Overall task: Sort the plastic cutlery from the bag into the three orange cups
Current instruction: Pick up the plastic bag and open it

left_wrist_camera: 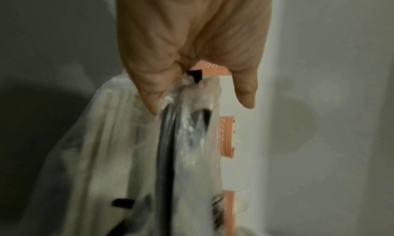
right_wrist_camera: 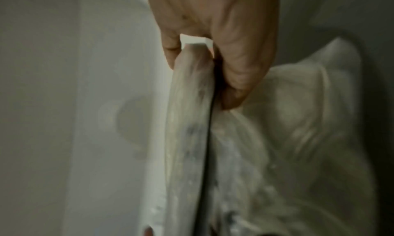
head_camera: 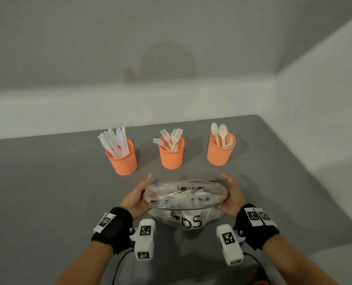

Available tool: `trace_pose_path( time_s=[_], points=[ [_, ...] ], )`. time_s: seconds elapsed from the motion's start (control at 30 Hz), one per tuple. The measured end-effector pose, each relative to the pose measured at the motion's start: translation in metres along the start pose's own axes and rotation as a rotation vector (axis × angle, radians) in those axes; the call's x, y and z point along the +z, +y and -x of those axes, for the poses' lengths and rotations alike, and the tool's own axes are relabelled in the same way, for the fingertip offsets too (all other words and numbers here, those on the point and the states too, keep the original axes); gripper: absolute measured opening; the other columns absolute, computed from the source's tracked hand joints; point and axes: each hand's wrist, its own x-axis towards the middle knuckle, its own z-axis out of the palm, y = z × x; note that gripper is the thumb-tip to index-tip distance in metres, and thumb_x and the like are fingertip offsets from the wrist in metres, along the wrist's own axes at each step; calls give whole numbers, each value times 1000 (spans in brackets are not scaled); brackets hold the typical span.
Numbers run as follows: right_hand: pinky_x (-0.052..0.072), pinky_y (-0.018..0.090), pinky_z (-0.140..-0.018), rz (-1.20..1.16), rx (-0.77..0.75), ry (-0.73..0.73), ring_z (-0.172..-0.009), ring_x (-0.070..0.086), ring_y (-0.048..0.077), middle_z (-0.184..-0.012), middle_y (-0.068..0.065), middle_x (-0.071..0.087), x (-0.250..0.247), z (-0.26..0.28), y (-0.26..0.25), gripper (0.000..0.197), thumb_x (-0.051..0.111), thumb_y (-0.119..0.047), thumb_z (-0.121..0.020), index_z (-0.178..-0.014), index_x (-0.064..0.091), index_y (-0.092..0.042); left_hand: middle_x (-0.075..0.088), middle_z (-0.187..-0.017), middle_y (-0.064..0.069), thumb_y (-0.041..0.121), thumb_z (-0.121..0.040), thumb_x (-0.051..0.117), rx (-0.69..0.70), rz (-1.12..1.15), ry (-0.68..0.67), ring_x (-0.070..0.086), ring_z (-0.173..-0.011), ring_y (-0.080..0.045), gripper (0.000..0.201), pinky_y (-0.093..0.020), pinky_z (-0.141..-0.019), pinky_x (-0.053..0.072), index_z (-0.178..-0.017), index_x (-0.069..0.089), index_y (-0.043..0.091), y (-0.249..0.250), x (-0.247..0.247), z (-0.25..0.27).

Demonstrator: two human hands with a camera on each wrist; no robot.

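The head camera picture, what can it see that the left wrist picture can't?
Only the head view shows all three orange cups: knives in the left cup, forks in the middle, spoons in the right, plus the right hand. Only the left wrist view shows the thumb pinching the bag's edge close up. Both show the left hand and the clear bag.
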Motion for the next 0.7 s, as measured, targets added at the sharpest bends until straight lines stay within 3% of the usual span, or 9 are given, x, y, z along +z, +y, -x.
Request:
trace_pose_path(
  time_s=[0.1, 0.13, 0.2, 0.27, 0.37, 0.43, 0.53, 0.6, 0.7],
  points=[
    [59, 34, -73, 235, -51, -12, -96, 67, 27, -106, 17, 69, -4, -1, 0, 64, 67, -47, -69, -117, 60, -6, 59, -114, -9, 33, -60, 86, 231, -328, 187, 65, -91, -18, 69, -30, -70, 55, -113, 47, 11, -18, -5, -13],
    [57, 36, -79, 371, -71, -13, -107, 62, 27, -115, 14, 66, -2, 3, -1, 75, 70, -51, -67, -127, 52, -10, 52, -121, -8, 30, -64, 83, 379, -558, 281, 58, -105, -20, 64, -30, -82, 50, -112, 44, 15, -24, -7, -18],
    [52, 36, -87, 702, -158, 9, -119, 54, 23, -127, 4, 55, -1, 10, 0, 83, 73, -49, -69, -134, 39, -12, 43, -123, -5, 57, -66, 72, 646, -1080, 364, 45, -120, -23, 65, -33, -99, 40, -114, 49, 19, -32, -7, -17],
    [53, 35, -86, 1103, -257, 126, -113, 57, 19, -124, -2, 52, -5, 13, 4, 87, 74, -57, -67, -132, 36, -12, 39, -129, -6, 81, -62, 40, 713, -1515, 364, 40, -122, -24, 83, -41, -102, 38, -119, 53, 22, -37, -12, -15],
    [51, 26, -46, 1288, -61, 84, -51, 64, 18, -69, 6, 67, -10, 21, 6, 77, 60, -65, -74, -121, 46, -6, 52, -119, -5, 67, -71, 13, 662, -1804, 300, 52, -111, -27, 79, -39, -87, 42, -118, 56, 20, -33, -19, -19],
    [48, 25, -42, 1212, 131, 24, -41, 60, 16, -51, 6, 62, -6, 31, 1, 50, 53, -46, -90, -113, 50, -1, 57, -108, -7, 58, -75, 7, 599, -1860, 268, 57, -100, -29, 76, -36, -79, 44, -113, 57, 15, -27, -15, -20],
    [56, 31, -52, 1015, 106, -58, -49, 66, 17, -67, 12, 69, 9, 34, -9, 32, 49, -22, -96, -119, 45, 0, 64, -103, -11, 39, -93, 27, 447, -1873, 262, 59, -96, -30, 45, -34, -79, 44, -102, 60, 10, -17, -18, -24],
    [59, 32, -57, 828, 0, -21, -58, 70, 21, -98, 21, 66, 15, 24, -14, 52, 49, -13, -96, -140, 23, -8, 66, -93, -10, 25, -97, 40, 218, -1791, 120, 63, -85, -24, 26, -30, -76, 46, -93, 62, 11, -10, -17, -18],
    [52, 39, -87, 680, -65, -119, -98, 65, 25, -133, 16, 51, 31, 19, -21, 77, 51, -9, -94, -149, -2, -18, 68, -63, 2, 19, -98, 40, -261, -1333, -221, 65, -51, -8, 22, -23, -56, 52, -83, 56, 14, -17, -11, -1]
  ],
)
